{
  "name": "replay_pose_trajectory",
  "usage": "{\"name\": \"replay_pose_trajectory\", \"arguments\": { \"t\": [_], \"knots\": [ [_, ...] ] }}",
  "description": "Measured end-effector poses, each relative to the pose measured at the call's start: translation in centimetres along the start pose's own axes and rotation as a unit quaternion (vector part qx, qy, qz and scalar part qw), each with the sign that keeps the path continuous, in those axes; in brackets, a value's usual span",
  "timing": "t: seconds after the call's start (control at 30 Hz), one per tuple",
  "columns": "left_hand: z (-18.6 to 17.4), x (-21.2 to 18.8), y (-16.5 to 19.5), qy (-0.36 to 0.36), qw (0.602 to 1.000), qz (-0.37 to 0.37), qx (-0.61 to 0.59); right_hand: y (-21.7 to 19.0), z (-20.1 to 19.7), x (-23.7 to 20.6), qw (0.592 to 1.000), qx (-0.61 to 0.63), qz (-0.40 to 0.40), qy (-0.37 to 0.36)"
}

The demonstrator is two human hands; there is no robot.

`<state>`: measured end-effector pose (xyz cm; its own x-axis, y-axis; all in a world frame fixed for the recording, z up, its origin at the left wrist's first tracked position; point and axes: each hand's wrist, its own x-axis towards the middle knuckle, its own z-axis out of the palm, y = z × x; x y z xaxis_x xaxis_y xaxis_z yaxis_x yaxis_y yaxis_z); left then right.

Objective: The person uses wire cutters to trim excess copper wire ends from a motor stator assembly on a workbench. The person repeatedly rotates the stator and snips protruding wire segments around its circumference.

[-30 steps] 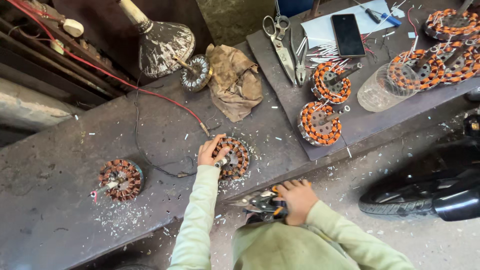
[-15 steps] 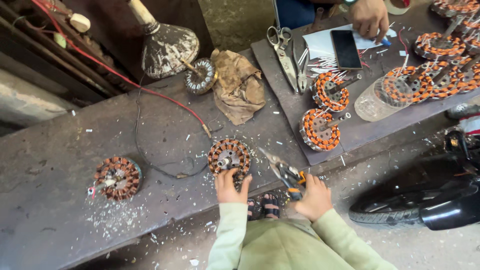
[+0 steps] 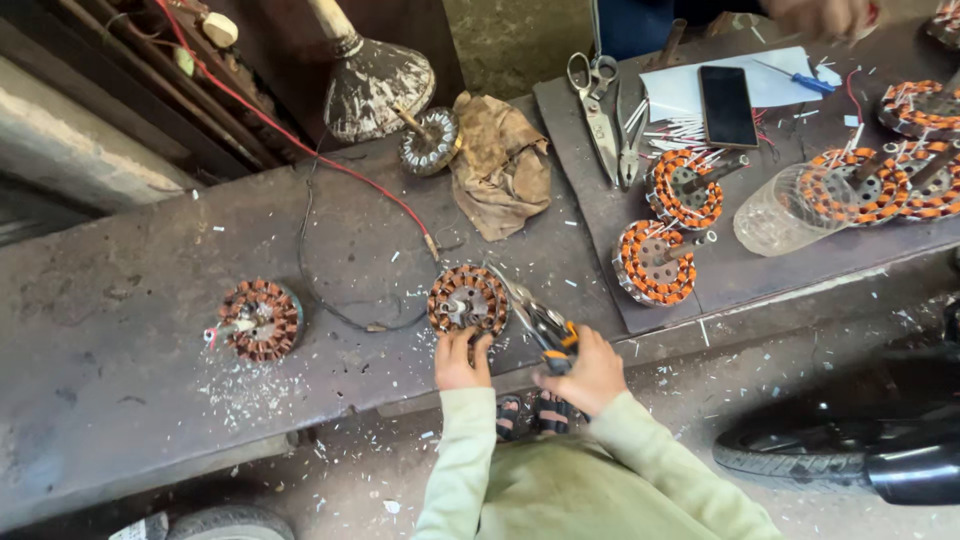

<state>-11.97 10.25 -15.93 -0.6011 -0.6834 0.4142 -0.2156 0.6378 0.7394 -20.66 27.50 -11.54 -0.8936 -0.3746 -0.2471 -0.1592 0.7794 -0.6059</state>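
Since the earlier frame, left hand [image 3: 461, 360] slid below the stator [image 3: 468, 300] at the bench [image 3: 120, 330] edge, fingers gripping its rim. Right hand [image 3: 590, 372] grips pliers [image 3: 535, 318], tips at windings. Risk: pliers slip, nick copper.

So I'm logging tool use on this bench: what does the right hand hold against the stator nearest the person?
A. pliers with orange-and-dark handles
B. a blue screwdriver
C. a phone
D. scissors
A: the right hand grips pliers whose tips reach the stator, which the left hand steadies; the scissors, screwdriver and phone lie apart on the far board.
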Motion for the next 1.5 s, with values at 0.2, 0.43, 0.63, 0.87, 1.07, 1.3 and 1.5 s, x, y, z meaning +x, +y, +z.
{"name": "replay_pose_trajectory", "arguments": {
  "t": [0.2,0.43,0.63,0.87,1.07,1.3,1.5],
  "knots": [
    [0.6,0.3,0.1,0.001,0.999,0.017,0.045,-4.1,2.4,5.8,0.989,-0.088,-0.060,0.099],
    [-1.4,0.2,1.1,0.029,0.999,-0.033,-0.006,-4.0,3.4,7.5,0.979,-0.102,-0.134,0.117],
    [-2.9,-2.5,-1.2,-0.063,0.900,-0.181,-0.391,-3.3,3.7,7.3,0.974,-0.106,-0.144,0.139],
    [-11.9,-6.7,-4.1,0.114,0.849,-0.383,-0.346,-3.1,4.0,7.6,0.974,-0.108,-0.149,0.133],
    [-6.7,-2.3,0.5,-0.129,0.799,-0.584,-0.059,-3.2,3.9,7.8,0.976,-0.120,-0.143,0.109],
    [0.0,0.5,0.0,-0.041,0.900,-0.415,-0.129,-4.2,3.3,7.4,0.980,-0.109,-0.109,0.130],
    [-0.4,-2.8,-0.3,-0.065,0.927,-0.311,-0.201,-3.6,3.7,7.6,0.981,-0.117,-0.095,0.121]
  ]
}}
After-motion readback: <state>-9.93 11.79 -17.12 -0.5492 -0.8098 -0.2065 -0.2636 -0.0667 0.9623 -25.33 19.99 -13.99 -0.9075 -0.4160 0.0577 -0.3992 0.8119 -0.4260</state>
